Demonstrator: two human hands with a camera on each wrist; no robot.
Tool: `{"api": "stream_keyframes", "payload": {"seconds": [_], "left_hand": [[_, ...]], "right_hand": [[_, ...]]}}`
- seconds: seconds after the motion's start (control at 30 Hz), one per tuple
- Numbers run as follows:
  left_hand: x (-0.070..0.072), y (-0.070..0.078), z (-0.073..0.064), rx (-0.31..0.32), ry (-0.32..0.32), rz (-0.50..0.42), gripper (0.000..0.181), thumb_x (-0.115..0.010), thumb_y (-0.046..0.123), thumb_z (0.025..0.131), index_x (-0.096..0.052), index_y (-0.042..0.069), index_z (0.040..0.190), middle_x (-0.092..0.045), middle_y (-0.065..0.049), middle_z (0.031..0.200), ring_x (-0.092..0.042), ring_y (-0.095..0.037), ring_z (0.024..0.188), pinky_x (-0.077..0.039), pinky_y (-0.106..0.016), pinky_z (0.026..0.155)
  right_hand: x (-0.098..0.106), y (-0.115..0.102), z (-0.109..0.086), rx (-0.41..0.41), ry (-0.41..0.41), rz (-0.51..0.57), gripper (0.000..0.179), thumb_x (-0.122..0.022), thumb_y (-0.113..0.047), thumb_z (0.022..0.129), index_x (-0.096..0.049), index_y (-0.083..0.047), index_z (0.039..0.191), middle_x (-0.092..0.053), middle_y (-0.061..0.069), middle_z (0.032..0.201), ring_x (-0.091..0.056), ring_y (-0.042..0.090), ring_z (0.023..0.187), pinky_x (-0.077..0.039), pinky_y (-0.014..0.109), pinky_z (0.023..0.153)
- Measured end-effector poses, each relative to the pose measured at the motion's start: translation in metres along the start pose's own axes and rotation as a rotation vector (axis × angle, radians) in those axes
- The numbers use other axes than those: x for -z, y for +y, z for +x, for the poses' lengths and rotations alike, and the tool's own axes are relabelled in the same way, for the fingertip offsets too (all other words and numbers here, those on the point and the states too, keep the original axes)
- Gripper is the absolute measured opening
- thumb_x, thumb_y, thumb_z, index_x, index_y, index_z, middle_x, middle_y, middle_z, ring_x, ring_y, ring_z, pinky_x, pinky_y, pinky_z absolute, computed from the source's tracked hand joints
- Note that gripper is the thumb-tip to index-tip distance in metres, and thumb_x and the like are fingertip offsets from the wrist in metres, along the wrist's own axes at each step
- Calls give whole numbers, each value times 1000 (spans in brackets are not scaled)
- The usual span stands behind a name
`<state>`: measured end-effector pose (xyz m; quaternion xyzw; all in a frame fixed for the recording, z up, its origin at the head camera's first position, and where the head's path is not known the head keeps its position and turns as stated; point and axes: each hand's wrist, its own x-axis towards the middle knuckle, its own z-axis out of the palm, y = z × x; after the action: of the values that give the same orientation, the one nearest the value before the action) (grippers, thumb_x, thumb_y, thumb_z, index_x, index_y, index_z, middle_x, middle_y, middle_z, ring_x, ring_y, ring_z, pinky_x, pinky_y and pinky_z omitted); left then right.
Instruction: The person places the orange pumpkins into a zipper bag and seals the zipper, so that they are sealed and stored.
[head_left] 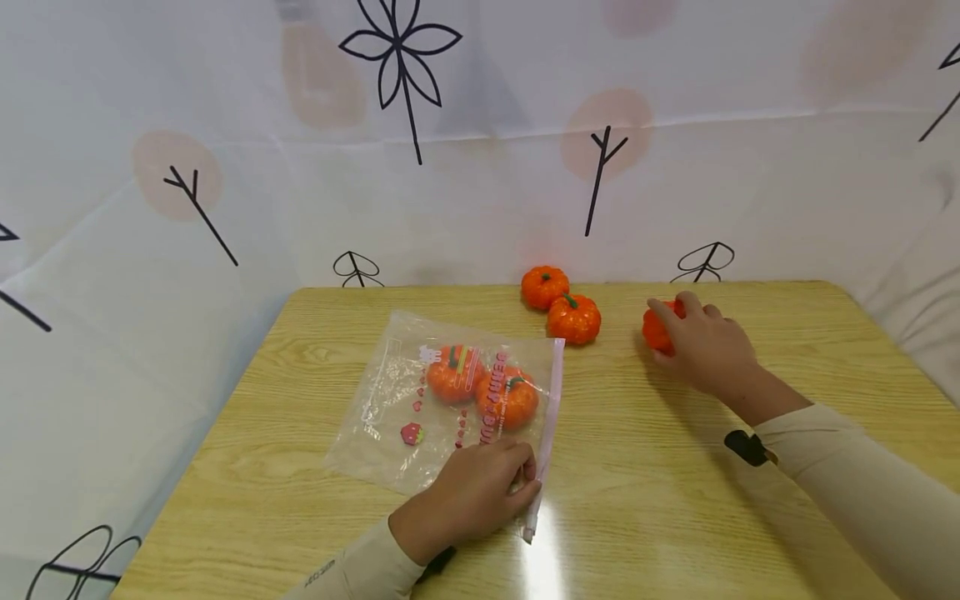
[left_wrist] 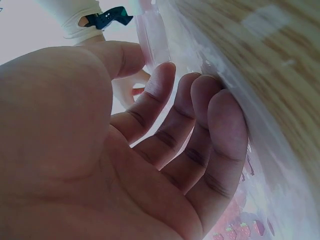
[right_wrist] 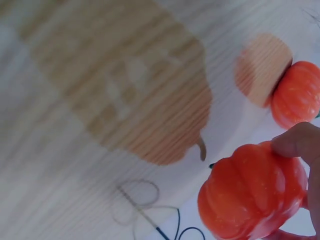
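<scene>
A clear plastic zip bag (head_left: 553,400) with a pink strip along its open edge lies on the table. Inside it are two small orange toy pumpkins, one farther back (head_left: 453,375) and one nearer the opening (head_left: 513,404). My left hand (head_left: 480,492) pinches the bag's near edge by the strip between thumb and forefinger; its other fingers curl against the plastic in the left wrist view. Over at the right, my right hand (head_left: 705,346) grips another toy pumpkin (right_wrist: 250,192) between thumb and fingers, and partly hides it in the head view.
Two more toy pumpkins, one at the back (head_left: 545,287) and one in front of it (head_left: 573,320), sit together beyond the bag's opening. The wooden table (head_left: 645,517) ends at a white patterned cloth (head_left: 480,200) behind it.
</scene>
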<state>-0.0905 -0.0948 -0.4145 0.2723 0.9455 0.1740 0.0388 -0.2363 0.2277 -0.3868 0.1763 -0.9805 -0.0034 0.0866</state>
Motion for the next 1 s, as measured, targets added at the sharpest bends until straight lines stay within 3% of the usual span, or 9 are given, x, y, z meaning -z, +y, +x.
{"api": "stream_keyframes", "payload": {"seconds": [0.2, 0.37, 0.7, 1.0], "left_hand": [[1, 1, -1, 0, -1, 0, 14, -65, 36, 93, -59, 24, 88, -49, 14, 77, -44, -1, 66, -37, -19, 57], [2, 1, -1, -12, 5, 19, 13, -64, 35, 94, -59, 24, 87, -48, 14, 77, -44, -1, 66, -36, -18, 56], [1, 1, -1, -12, 8, 30, 12, -63, 33, 94, -59, 24, 89, -48, 15, 76, -44, -1, 65, -36, -19, 56], [3, 3, -2, 12, 7, 7, 13, -64, 29, 89, -54, 24, 82, -44, 14, 72, -42, -2, 61, -34, -21, 53]], "right_hand": [[4, 0, -12, -20, 22, 82, 68, -68, -32, 88, -41, -7, 145, -37, 33, 135, -52, 57, 105, -54, 57, 60], [6, -3, -22, -35, 50, 184, 67, -72, -30, 86, -43, -6, 142, -37, 32, 136, -56, 53, 98, -54, 54, 57], [9, -32, -39, -88, 44, 406, 69, -69, -31, 88, -35, 0, 139, -44, 30, 130, -62, 43, 88, -55, 57, 71], [16, -52, -50, -141, 24, 548, 78, -66, -39, 91, -29, -9, 153, -36, 30, 139, -60, 46, 100, -55, 56, 77]]}}
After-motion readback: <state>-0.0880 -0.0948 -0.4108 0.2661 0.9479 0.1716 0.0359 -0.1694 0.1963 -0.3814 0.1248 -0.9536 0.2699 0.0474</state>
